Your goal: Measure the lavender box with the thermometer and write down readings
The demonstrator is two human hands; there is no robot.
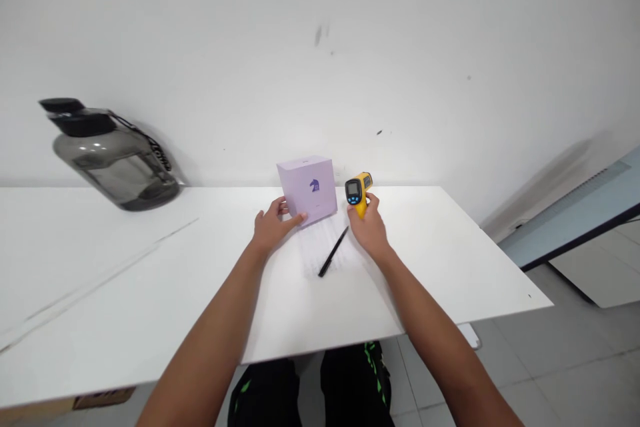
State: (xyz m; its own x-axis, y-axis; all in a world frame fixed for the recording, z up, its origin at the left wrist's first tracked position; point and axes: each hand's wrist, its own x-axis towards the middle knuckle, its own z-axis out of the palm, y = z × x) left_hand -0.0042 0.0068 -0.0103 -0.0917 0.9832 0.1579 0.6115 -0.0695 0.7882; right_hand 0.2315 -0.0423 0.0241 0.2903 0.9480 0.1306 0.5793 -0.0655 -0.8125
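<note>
A lilac box with a dark blue horse-head logo stands tilted near the wall. My left hand grips its lower left corner, thumb across the front face and fingers at the side. In my right hand is a yellow and black infrared thermometer, held by its handle with the small screen facing me. A black pen lies slantwise between my hands. Beneath it is a sheet of paper, faintly printed, partly under the box.
A large grey water bottle with a black lid stands at the back left of the white table. Behind runs a white wall. The table's right edge ends before a blue-grey panel.
</note>
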